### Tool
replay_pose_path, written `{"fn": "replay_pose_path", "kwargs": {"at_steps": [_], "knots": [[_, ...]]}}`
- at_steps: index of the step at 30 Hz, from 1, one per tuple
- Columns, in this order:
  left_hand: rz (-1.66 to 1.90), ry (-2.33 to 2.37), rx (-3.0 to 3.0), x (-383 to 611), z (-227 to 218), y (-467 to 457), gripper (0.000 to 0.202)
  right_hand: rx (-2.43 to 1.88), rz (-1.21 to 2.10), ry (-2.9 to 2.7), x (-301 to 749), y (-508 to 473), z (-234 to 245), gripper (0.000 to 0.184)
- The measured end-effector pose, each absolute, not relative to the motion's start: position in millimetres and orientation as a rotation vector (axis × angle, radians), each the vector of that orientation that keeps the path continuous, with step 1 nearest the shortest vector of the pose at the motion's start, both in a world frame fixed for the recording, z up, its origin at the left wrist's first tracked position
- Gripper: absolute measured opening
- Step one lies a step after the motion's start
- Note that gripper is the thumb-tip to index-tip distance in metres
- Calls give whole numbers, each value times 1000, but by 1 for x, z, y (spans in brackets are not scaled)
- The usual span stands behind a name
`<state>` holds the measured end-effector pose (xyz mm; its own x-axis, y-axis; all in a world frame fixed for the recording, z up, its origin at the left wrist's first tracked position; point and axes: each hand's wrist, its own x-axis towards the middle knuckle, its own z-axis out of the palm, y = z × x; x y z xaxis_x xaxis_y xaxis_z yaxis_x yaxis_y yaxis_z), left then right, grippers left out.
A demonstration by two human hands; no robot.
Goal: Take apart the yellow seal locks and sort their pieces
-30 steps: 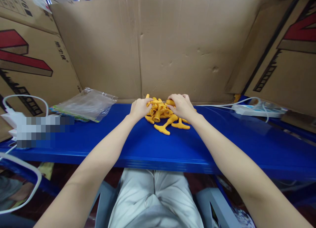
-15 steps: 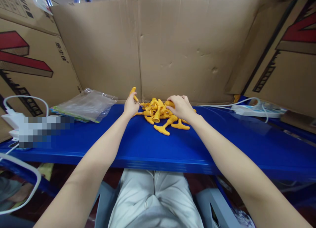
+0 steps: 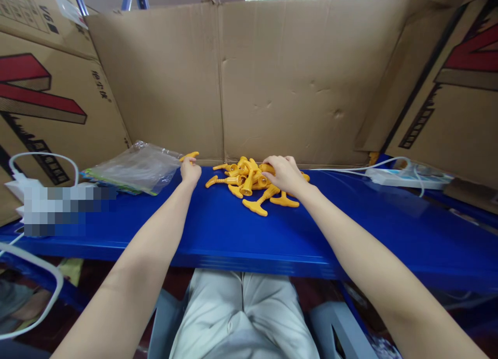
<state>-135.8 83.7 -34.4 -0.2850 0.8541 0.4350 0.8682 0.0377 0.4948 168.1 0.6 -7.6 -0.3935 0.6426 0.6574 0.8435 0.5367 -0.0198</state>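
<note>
A heap of yellow plastic corkscrews (image 3: 249, 177) with T-shaped handles and bell-shaped hollow ends lies on the blue tabletop (image 3: 233, 229). To the left of the heap, my left hand (image 3: 190, 171) is closed around a yellow corkscrew (image 3: 189, 155); its handle sticks out above the fingers and its lower part is hidden. My right hand (image 3: 286, 171) rests at the heap's right side, fingers curled round another yellow corkscrew piece (image 3: 266, 168). Most of that piece is covered by the hand.
Clear plastic bags (image 3: 136, 167) lie at the left, close to my left hand. A white power strip (image 3: 406, 176) with cables sits at the right. White chargers and cables (image 3: 25, 185) are at the far left. A tall cardboard sheet (image 3: 295, 84) stands along the back.
My left hand has moved left, away from the heap, carrying a corkscrew whose handle has turned from upright to nearly level. My right hand has stayed at the heap.
</note>
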Motion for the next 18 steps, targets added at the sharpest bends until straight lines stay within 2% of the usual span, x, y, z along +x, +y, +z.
{"fn": "replay_pose_path", "kwargs": {"at_steps": [3,10,18], "knots": [[-1100,-2394,-1745,-148,-39,87,50,-1207,-409,-2164,168,0,-8,15],[-463,-2362,-2031,-184,-47,103,58,-1205,-437,-2165,169,2,-10,15],[-343,-2340,-2103,-199,-42,120,65,-1210,-447,-2168,170,1,-9,15]]}}
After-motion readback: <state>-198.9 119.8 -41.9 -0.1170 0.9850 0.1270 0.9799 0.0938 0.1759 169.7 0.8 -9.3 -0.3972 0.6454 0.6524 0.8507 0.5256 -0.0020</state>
